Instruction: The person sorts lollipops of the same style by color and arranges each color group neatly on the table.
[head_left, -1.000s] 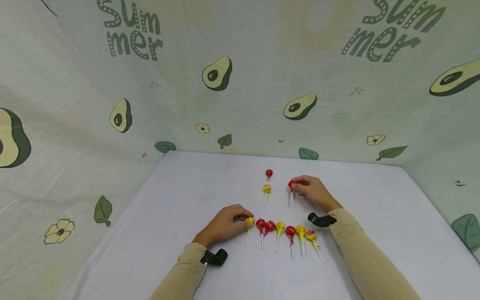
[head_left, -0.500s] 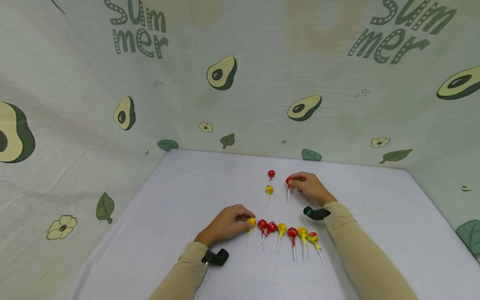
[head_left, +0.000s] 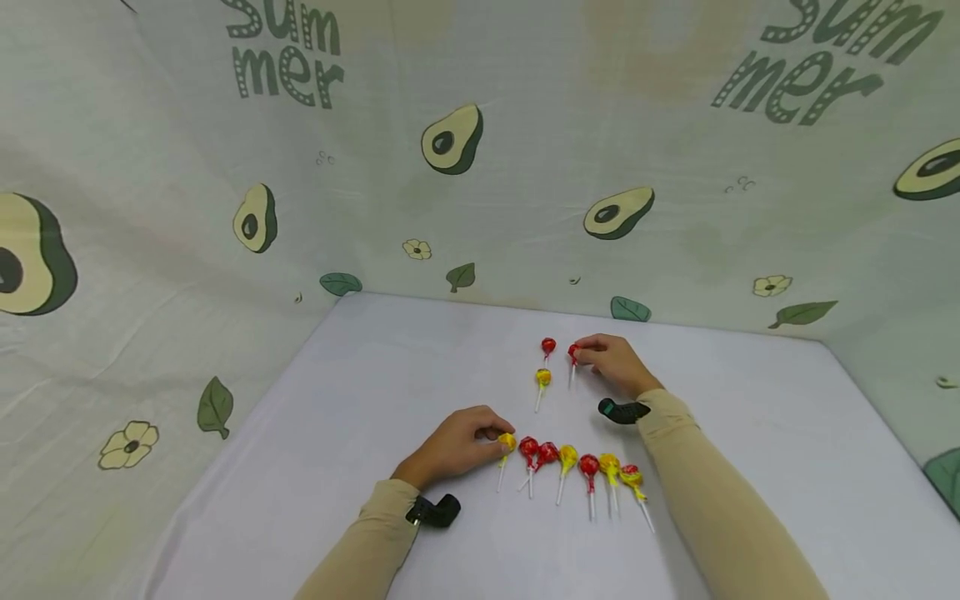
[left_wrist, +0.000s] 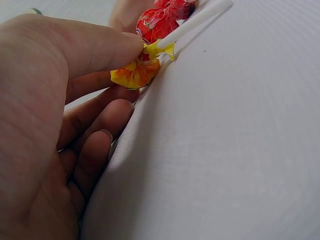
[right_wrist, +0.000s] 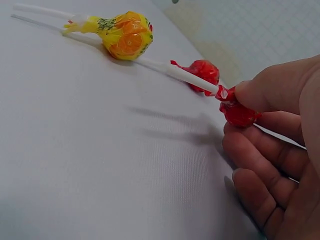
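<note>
My left hand (head_left: 461, 446) pinches a yellow lollipop (left_wrist: 132, 75) by its wrapped head, at the left end of a row on the white table. Just right of it in that row lies a red lollipop (head_left: 528, 447). Farther back, my right hand (head_left: 611, 362) grips another red lollipop (right_wrist: 240, 114) between thumb and fingers, its white stick pointing away from the palm. Beside that one, on the left, are a red lollipop (head_left: 548, 345) at the back and a yellow lollipop (right_wrist: 129, 36) in front of it, both lying on the cloth.
The row goes on rightward with another red lollipop (head_left: 547, 453), a yellow lollipop (head_left: 567, 457) and several more, sticks toward the near side. A white cloth covers the table (head_left: 420, 358). Behind it hangs a curtain (head_left: 525, 150) printed with avocados and leaves.
My right hand has carried its red lollipop left and slightly back, closer to the two lollipops at the back. The left hand stays on its yellow lollipop. The head view has shifted slightly.
</note>
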